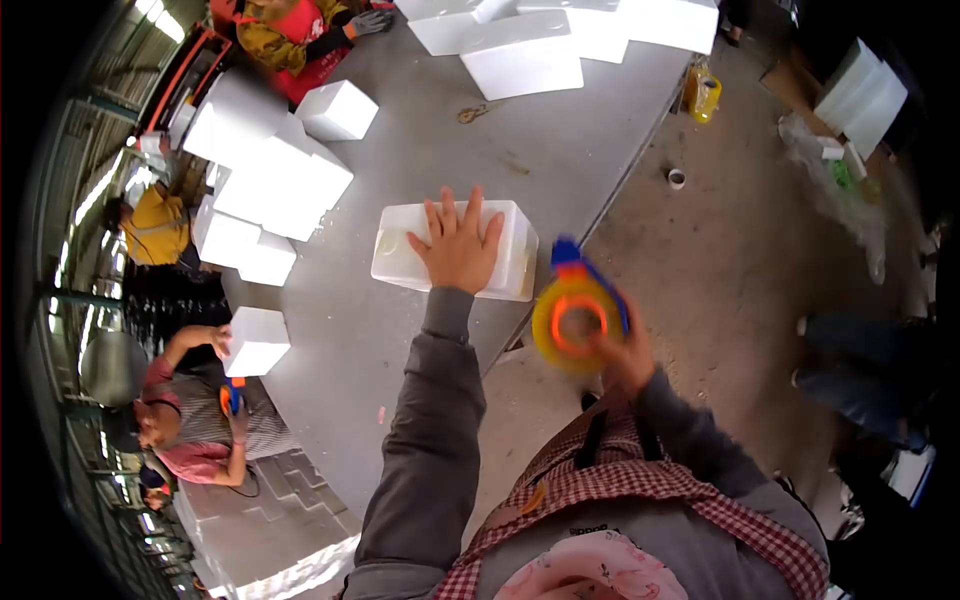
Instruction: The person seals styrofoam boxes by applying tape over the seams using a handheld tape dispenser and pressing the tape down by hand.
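Observation:
My left hand lies flat with fingers spread on top of a white foam box. The box rests on the grey table near its right edge, and a strip of tape shows at its right end. My right hand is wrapped round a tape dispenser with a blue frame, an orange core and a yellowish roll. It is held off the table's edge, to the right of the box and apart from it, slightly blurred.
White foam boxes stand at the far side, more at the left. Scissors lie on the table. A co-worker at the left holds a foam box and a dispenser. A tape roll lies on the floor.

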### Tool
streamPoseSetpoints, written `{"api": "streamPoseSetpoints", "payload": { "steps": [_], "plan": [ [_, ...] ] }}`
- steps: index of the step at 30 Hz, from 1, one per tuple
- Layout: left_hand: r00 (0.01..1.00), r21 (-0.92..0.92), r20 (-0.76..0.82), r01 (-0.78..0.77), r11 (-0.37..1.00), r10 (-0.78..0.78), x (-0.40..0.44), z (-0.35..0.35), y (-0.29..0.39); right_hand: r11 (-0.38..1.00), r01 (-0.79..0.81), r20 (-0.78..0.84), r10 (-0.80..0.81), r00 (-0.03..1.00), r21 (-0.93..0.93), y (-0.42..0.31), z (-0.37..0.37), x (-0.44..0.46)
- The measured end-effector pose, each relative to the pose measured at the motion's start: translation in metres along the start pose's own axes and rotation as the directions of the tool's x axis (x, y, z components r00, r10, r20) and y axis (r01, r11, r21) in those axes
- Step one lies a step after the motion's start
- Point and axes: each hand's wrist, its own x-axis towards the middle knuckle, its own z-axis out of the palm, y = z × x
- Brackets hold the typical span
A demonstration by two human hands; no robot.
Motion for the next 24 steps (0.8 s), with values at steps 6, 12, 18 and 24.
{"api": "streamPoseSetpoints", "payload": {
  "steps": [6,12,18,24],
  "plan": [
    [0.999,-0.052,-0.015,0.044,0.998,-0.044,-0.01,-0.002,0.002,0.913,-0.11,0.417,0.284,0.863,-0.393,-0.027,0.042,-0.009],
    [0.787,-0.913,-0.34,-0.144,0.382,-0.515,-0.035,-0.023,-0.042,0.887,0.136,0.796,0.316,0.517,-0.441,-0.06,0.012,0.074],
    [0.718,-0.965,-0.123,0.074,0.252,-0.685,-0.085,0.127,-0.101,0.908,-0.292,0.591,0.063,0.804,0.3,0.015,-0.014,0.167],
    [0.361,-0.879,-0.15,0.378,0.292,-0.92,-0.106,0.027,-0.19,0.976,0.215,0.697,-0.177,0.695,0.033,0.029,0.142,0.154]
  ]
}}
